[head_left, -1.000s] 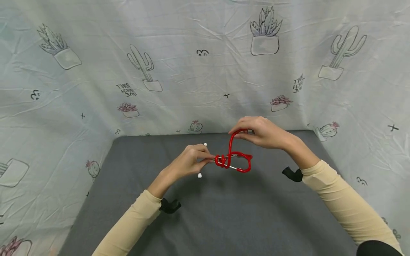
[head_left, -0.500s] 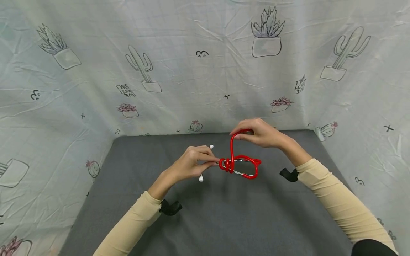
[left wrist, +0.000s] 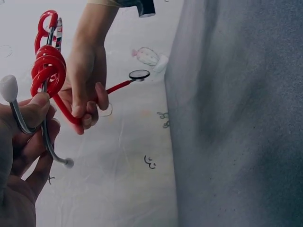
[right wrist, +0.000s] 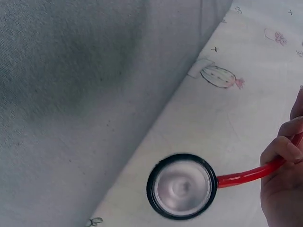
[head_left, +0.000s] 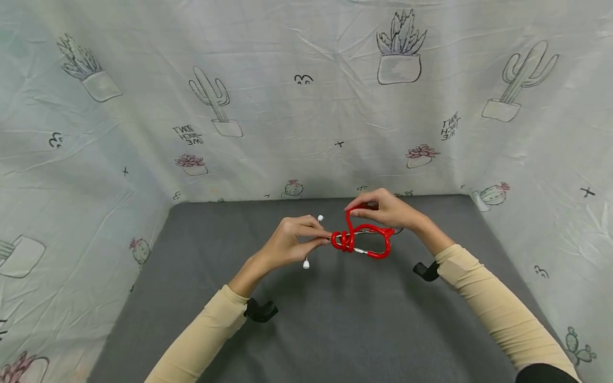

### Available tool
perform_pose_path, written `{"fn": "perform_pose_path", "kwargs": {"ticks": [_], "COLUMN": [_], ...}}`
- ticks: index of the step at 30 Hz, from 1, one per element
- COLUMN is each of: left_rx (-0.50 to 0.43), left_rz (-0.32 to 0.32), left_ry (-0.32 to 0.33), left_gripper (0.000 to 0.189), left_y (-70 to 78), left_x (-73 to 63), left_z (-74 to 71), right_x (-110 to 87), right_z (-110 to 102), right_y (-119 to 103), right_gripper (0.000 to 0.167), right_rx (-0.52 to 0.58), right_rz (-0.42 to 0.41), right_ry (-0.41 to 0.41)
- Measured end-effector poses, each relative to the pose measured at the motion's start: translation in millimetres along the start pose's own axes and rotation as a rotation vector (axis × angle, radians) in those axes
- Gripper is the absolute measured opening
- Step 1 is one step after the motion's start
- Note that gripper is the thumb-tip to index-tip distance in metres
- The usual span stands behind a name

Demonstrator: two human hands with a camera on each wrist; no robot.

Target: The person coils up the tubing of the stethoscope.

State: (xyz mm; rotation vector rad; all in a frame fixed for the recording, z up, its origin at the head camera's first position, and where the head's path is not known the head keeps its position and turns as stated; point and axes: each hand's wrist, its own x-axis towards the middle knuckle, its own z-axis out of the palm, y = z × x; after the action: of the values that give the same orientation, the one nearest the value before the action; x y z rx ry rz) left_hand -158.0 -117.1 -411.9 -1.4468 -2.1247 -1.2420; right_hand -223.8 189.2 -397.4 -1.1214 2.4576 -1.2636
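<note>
A stethoscope with red tubing is held up between both hands above the grey surface. Its tube is wound in several turns around its metal ear tubes. My left hand pinches those metal tubes beside the coils, and the white eartips stick out on either side of the fingers. Up and to the right, my right hand grips the free end of the red tube. Past that hand the round chest piece with its black rim hangs from the tube, seen closely in the right wrist view.
A grey cloth-covered table lies beneath the hands. Pale fabric printed with cacti rises behind it and on both sides. Black wrist mounts are on both forearms.
The left hand and the coiled stethoscope have shifted slightly right. My right hand has come down closer to the coils, and the stretch of tube between them is shorter.
</note>
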Motion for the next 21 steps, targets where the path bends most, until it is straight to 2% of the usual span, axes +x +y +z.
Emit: {"fn": "perform_pose_path", "kwargs": {"ticks": [9,13,17,21], "left_rx": [0.032,0.028,0.017,0.015], "left_rz": [-0.025,-0.057,-0.093,-0.125], "left_ry": [0.081,0.115,0.131,0.154], "left_gripper": [0.02,0.02,0.017,0.018], "left_y": [-1.1,-0.6,-0.5,-1.7], "left_x": [-0.7,-0.6,-1.1,-1.6], "left_z": [0.1,-1.5,-3.5,-5.9], "right_x": [-6.1,-9.3,-12.6,-15.7], "right_z": [20,29,36,42], "right_y": [6,9,9,7], "right_gripper": [0.023,0.024,0.019,0.021], "right_rx": [0.118,0.084,0.052,0.065], "right_rz": [0.027,0.022,0.075,0.121], "right_ry": [0.012,0.046,0.073,0.109]}}
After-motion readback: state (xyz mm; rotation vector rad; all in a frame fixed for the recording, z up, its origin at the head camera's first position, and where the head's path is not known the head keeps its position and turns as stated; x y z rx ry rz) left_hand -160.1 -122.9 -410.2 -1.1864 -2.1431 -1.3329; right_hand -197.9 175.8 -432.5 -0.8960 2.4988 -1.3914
